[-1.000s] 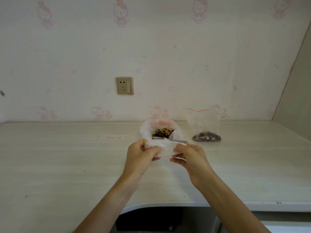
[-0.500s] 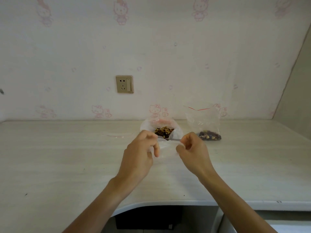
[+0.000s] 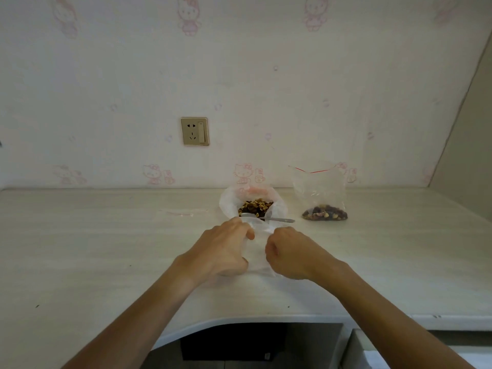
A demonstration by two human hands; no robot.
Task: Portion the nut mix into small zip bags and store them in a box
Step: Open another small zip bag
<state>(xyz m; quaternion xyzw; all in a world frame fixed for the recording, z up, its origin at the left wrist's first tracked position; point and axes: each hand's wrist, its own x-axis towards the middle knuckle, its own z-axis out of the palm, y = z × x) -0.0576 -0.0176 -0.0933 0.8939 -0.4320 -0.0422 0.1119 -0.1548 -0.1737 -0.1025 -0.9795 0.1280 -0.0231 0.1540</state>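
Observation:
A clear small zip bag [image 3: 258, 249] lies between my hands on the pale desk [image 3: 106, 249]. My left hand [image 3: 223, 249] grips its left side and my right hand [image 3: 290, 253] grips its right side, fingers curled on the plastic. Just behind them sits a white plastic bag [image 3: 229, 203] rolled open, with the brown nut mix [image 3: 255, 205] inside. A metal spoon [image 3: 277, 219] rests across its front rim. To the right stands a zip bag with a red strip [image 3: 318, 193], holding some nuts at the bottom.
Another flat clear zip bag [image 3: 183, 213] lies on the desk left of the nut bag. A wall socket [image 3: 195, 131] is on the wallpapered wall behind. The desk's curved front edge [image 3: 239, 319] runs below my forearms.
Both hands dropped back toward me from the nut bag's rim, bringing the small clear bag down onto the desk between them.

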